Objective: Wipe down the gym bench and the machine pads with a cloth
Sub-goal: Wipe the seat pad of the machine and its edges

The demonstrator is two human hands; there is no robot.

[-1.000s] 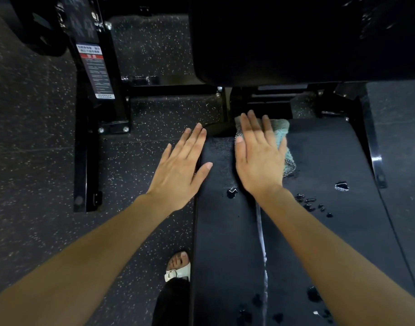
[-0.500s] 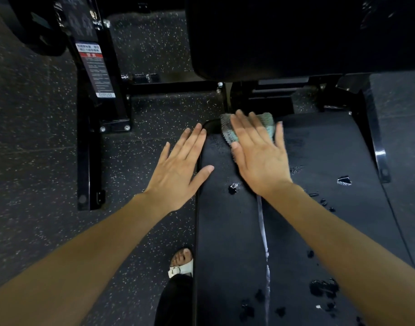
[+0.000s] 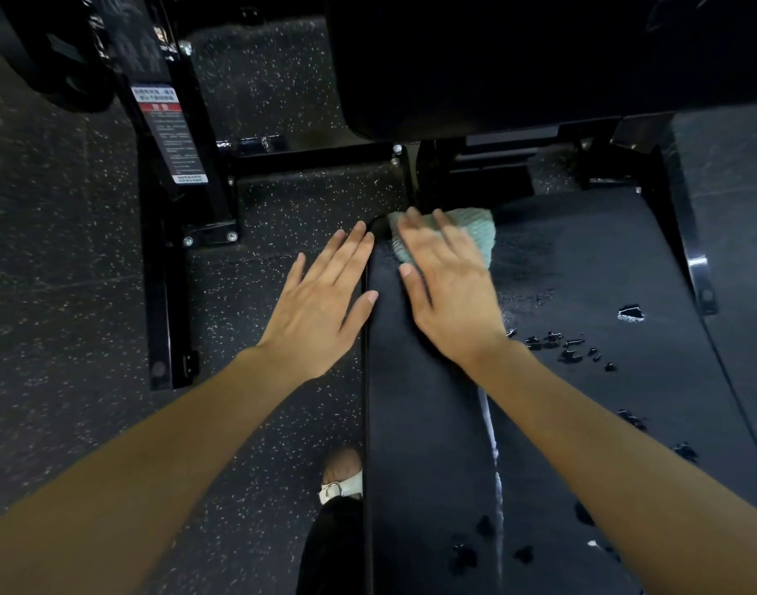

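right hand flat on cloth, left hand open alongside; droplets just right of it, worktop runs lengthwise toward me.

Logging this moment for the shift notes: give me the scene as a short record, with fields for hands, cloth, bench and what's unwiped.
right hand: flat, fingers straight, pressing the cloth onto the bench
left hand: open, holds nothing, thumb at the bench's left edge
cloth: light green, at the bench's far left corner
bench: black pad, damp streaks right of the cloth
droplets: unwiped, right of the right wrist; more toward the near end
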